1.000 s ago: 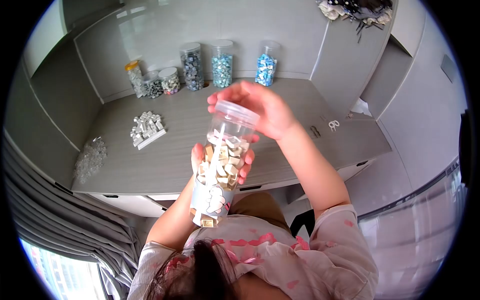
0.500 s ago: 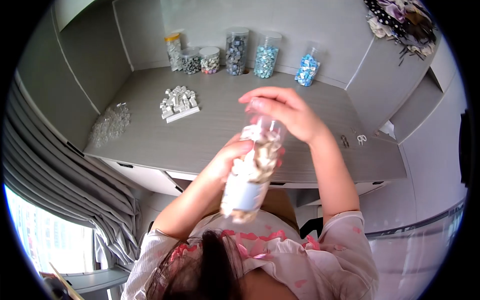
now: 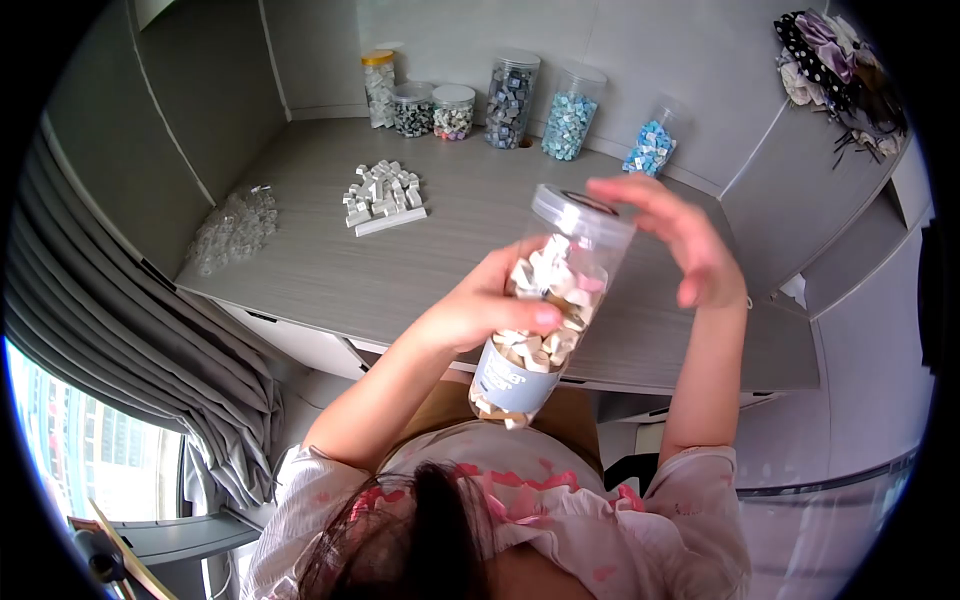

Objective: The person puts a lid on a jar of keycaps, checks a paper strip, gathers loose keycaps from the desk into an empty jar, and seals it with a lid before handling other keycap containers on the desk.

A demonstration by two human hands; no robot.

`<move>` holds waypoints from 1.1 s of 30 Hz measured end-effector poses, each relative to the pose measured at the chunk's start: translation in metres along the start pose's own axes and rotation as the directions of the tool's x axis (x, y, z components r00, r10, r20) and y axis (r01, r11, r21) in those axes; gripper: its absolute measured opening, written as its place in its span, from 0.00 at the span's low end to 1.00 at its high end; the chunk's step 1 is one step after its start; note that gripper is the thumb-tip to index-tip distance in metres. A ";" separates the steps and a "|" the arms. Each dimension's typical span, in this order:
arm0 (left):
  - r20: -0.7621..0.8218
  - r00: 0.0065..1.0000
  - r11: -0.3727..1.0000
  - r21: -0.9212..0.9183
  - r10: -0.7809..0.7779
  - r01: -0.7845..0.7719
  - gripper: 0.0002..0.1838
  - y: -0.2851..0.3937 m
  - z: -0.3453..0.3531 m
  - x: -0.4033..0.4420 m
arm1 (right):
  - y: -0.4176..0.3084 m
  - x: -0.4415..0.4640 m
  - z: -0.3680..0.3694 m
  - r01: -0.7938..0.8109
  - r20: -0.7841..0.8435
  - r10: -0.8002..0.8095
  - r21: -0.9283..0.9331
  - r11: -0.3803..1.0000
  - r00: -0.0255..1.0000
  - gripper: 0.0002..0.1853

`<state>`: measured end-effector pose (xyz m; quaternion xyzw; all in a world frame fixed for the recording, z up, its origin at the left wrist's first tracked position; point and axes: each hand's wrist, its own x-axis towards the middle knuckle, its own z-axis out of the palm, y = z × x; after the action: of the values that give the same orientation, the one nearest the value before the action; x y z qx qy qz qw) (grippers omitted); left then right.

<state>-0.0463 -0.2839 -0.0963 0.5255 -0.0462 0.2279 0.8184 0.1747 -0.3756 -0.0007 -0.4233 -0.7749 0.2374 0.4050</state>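
Observation:
My left hand is wrapped around a clear plastic jar of white, beige and pink keycaps. The jar tilts to the right over the desk's front edge, its grey-blue label low down. A clear lid with a dark round centre sits on its top. Beside the lid is my right hand, slightly blurred, its fingers apart and the fingertips near the lid's edge. It holds nothing. Behind the jar, white keycaps lie in a loose heap, with a long white bar-shaped key along their front.
Along the back of the grey desk stand a yellow-lidded jar, two short jars, a tall jar of grey keycaps and two jars of blue ones. Clear pieces lie at the left. Fabric scrunchies hang at the upper right.
My right hand has moved right, off the top of the jar, and its fingers have spread. The jar's lid now shows. The camera view has shifted slightly.

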 end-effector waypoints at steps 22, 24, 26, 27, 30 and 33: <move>-0.318 0.829 0.499 0.865 0.461 0.054 0.44 -0.013 -0.011 0.061 | -0.007 -0.015 0.024 -0.398 -0.565 0.316 -0.025 0.917 0.762 0.35; -0.266 0.949 0.838 0.546 0.172 0.001 0.42 -0.005 -0.016 0.061 | 0.009 -0.012 0.015 -0.209 -0.572 0.103 -0.122 0.970 0.814 0.41; -0.076 0.997 0.981 0.194 0.022 -0.007 0.39 -0.004 -0.009 0.055 | 0.038 -0.005 0.011 0.028 -0.451 -0.017 0.019 0.999 0.893 0.52; 0.099 0.995 0.992 0.122 -0.028 0.015 0.39 -0.007 -0.012 0.057 | 0.042 -0.003 0.018 0.052 -0.384 0.060 0.274 0.960 0.921 0.55; 0.148 0.988 0.994 0.104 -0.034 0.019 0.43 -0.013 -0.009 0.056 | 0.039 0.000 0.023 -0.055 -0.192 0.218 0.617 0.785 0.957 0.54; -0.016 0.997 0.924 0.376 -0.070 0.071 0.45 -0.004 -0.004 0.058 | 0.047 -0.001 0.021 -0.075 -0.226 0.269 0.619 0.782 0.936 0.51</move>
<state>0.0065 -0.2630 -0.0832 0.6738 0.0182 0.2034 0.7101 0.1789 -0.3523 -0.0461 -0.3737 -0.5458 0.4396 0.6077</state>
